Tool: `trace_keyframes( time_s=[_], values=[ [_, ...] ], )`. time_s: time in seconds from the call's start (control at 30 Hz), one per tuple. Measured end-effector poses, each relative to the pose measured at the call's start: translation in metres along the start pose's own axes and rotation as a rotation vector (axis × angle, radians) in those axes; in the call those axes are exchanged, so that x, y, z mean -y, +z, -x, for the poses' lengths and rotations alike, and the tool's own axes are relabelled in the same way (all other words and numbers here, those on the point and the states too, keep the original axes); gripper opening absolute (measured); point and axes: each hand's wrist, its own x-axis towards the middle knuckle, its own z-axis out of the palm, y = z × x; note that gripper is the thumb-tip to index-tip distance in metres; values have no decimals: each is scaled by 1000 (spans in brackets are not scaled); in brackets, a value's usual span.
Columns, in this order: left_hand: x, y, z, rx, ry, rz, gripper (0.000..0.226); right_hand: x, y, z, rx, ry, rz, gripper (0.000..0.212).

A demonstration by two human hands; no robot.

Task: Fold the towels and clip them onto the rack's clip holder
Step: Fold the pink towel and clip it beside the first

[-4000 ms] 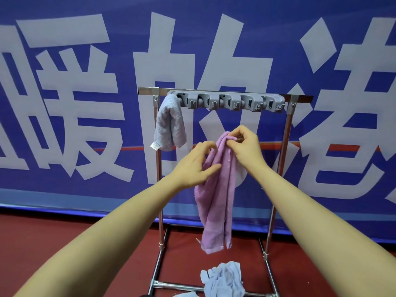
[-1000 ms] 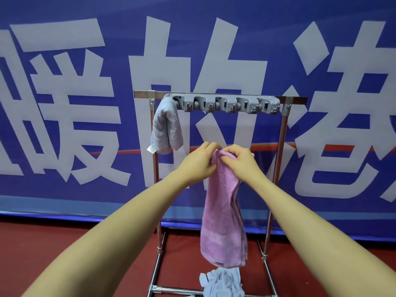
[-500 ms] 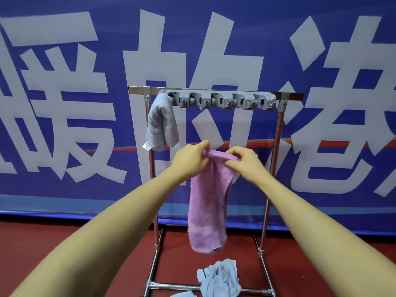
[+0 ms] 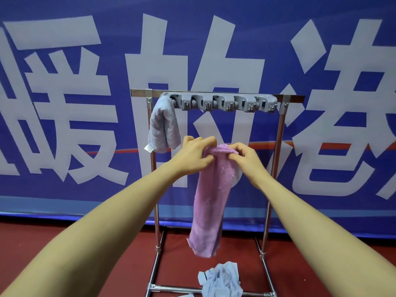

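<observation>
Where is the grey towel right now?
In the head view the grey towel hangs from the left end of the clip holder, beside the rack's left post, above and left of the left hand.

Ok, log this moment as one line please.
left hand: pinching pink towel top | right hand: same | grey towel: clipped at rack's left end | blue cloth: on floor

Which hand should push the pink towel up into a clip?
Probably the right hand. It pinches the pink towel at its top fold, below the free clips of the clip holder. The left hand sits nearer the grey towel, already hung.
</observation>
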Motion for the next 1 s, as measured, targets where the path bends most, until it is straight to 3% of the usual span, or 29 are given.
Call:
trace_keyframes(
  time_s=[0.3,0.47,0.6,0.77,0.83,0.9,1.0],
  values=[
    [-1,-3,3,27,-40,78,17,7,2,-4,-9,60,-147,7],
    [2,-14,5,31,-47,51,16,11,3,-6,36,27,-190,18],
    [17,-18,5,103,58,-160,23,18,1,-7,140,-88,53,48],
    [35,-26,5,61,218,-407,23,29,2,-7,192,-193,193,35],
    [38,-28,6,40,262,-460,34,30,2,-8,166,-218,248,29],
    [37,-28,5,24,268,-470,43,31,3,-9,155,-251,326,27],
    [39,-23,5,-21,223,-371,28,30,2,-11,174,-298,401,28]
  ],
)
